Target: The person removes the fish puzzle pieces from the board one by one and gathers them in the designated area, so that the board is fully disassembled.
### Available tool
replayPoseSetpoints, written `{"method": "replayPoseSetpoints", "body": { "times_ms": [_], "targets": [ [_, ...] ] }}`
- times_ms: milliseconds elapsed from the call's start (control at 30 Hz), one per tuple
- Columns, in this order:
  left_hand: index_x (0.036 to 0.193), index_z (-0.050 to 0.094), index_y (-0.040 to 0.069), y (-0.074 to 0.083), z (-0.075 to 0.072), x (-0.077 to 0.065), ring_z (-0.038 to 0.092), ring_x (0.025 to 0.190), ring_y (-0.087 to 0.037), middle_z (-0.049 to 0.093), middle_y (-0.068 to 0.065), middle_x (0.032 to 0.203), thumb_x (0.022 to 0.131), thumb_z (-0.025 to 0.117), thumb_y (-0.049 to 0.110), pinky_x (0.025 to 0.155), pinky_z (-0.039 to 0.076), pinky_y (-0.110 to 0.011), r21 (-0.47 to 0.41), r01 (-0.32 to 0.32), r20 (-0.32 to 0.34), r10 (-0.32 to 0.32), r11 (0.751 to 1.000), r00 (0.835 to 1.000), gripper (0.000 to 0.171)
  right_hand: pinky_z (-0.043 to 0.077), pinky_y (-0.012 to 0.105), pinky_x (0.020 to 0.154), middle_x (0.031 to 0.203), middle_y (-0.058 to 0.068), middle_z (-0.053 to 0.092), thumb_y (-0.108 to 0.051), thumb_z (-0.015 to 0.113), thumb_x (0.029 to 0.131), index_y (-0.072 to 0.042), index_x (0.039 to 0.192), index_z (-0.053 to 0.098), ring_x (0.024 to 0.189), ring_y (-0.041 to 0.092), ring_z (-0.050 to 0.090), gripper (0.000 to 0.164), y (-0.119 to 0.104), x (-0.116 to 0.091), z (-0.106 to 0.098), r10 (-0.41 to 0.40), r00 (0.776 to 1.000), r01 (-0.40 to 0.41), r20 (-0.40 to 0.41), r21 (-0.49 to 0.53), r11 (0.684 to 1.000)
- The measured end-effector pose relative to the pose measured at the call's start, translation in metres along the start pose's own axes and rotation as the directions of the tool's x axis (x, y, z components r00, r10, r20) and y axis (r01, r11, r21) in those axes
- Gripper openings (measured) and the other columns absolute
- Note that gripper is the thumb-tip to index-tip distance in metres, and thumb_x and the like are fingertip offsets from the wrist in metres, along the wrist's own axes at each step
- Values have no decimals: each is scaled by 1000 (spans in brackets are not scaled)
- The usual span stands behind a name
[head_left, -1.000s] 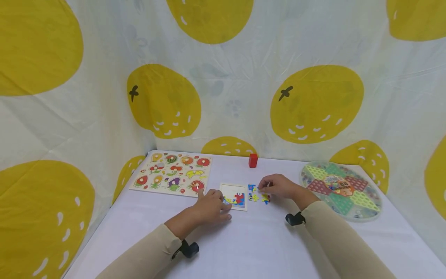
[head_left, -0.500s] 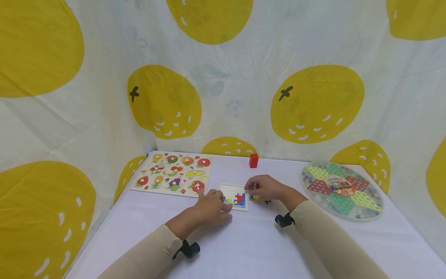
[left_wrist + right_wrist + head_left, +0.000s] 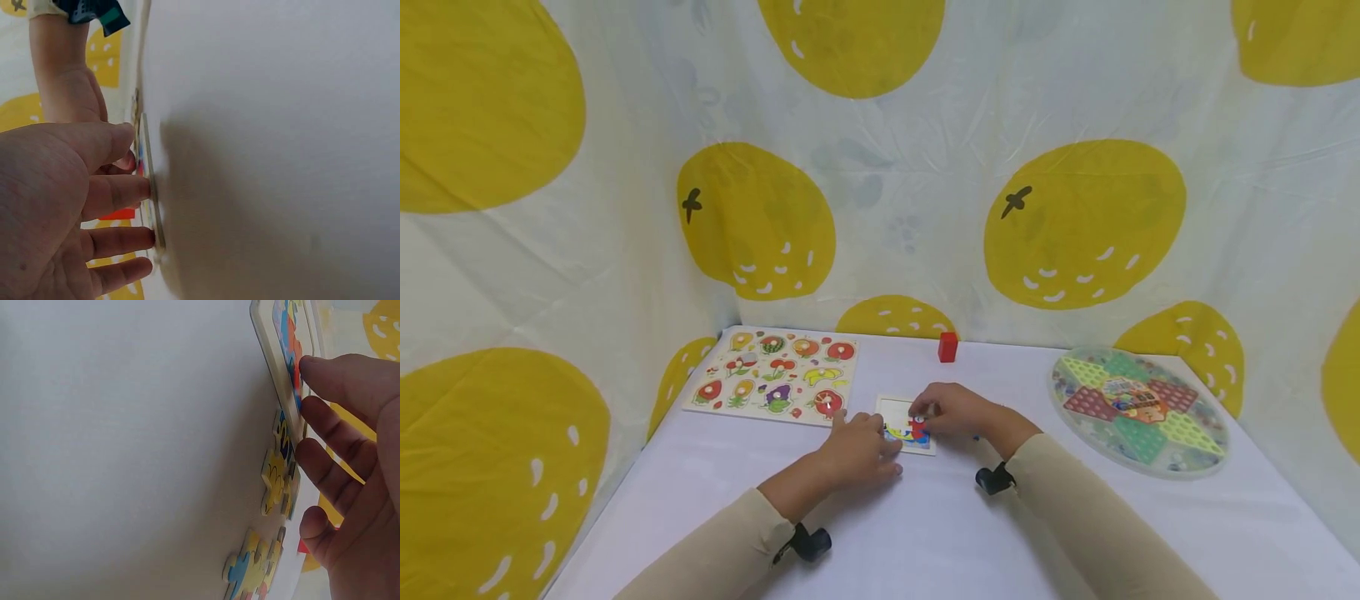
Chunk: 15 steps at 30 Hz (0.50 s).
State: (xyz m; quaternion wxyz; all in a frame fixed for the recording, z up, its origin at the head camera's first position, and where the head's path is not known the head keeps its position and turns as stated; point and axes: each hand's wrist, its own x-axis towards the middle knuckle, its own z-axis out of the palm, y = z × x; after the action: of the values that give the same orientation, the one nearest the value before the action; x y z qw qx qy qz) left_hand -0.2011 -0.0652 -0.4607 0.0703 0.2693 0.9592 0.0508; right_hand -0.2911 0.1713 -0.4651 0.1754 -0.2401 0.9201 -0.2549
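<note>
A small wooden puzzle tray [image 3: 928, 450] lies mid-table, with red, yellow and blue pieces fitted along its near and right parts. My left hand [image 3: 856, 452] rests at its left edge; in the left wrist view, its straight fingers [image 3: 122, 240] touch the tray's side. Over the right side of the tray is my right hand [image 3: 958, 410], thumb and fingertips brought together at a small jigsaw piece, mostly hidden by the fingers. Loose jigsaw pieces [image 3: 273, 481] lie beside the tray below the right hand in the right wrist view; more pieces [image 3: 247, 569] lie farther along.
A fruit peg puzzle board [image 3: 778, 377] lies at the back left. At the back stands a red block [image 3: 947, 347]. A round clear-cased board game [image 3: 1138, 411] occupies the right side. A fruit-print curtain [image 3: 910, 208] hangs behind the white table [image 3: 887, 542].
My right hand has moved left from the loose pieces to over the tray, its fingertips now at the tray's right part. My left hand has stayed at the tray's left edge.
</note>
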Motion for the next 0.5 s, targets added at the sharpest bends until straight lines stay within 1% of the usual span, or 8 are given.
{"method": "replayPoseSetpoints", "body": {
  "times_ms": [100,167,233,333,500],
  "targets": [
    [145,69,34,-1,6,0,56,109,-16,63,0,120,97,74,56,99,45,-43,36,-28,-2,28,999,1000,53,56,33,90,110,-11,67,-19,85,94,-30,117,80,100,14,61,26,0,1,1,-8,1000,8,-5,-14,1000],
    [147,68,32,-1,10,-1,55,103,-14,61,0,119,97,75,55,91,49,-34,32,-36,-4,36,999,999,56,56,32,89,109,-11,67,-19,85,93,-30,116,81,99,14,60,26,-1,1,2,-5,1000,5,-8,-24,1000],
    [147,68,30,-2,13,-2,53,99,-12,61,0,118,96,77,54,86,51,-29,11,-35,-12,36,999,999,57,56,32,88,108,-11,67,-18,85,93,-30,116,81,99,14,60,26,-1,1,2,-1,1000,1,-8,-28,1000],
    [145,70,27,-1,14,-3,55,99,-12,62,-1,120,98,76,52,85,53,-29,-26,-23,-41,22,999,999,53,56,31,88,108,-11,67,-16,85,93,-30,116,81,99,14,61,27,-3,2,3,5,1000,-5,-3,-33,999],
    [135,77,23,-1,18,-4,59,104,-15,66,-2,119,100,73,50,91,54,-34,-58,-3,-130,-5,998,992,44,57,32,89,108,-11,68,-16,86,92,-30,115,81,100,14,61,28,-5,2,3,14,1000,-14,1,-40,999]
  ]
}}
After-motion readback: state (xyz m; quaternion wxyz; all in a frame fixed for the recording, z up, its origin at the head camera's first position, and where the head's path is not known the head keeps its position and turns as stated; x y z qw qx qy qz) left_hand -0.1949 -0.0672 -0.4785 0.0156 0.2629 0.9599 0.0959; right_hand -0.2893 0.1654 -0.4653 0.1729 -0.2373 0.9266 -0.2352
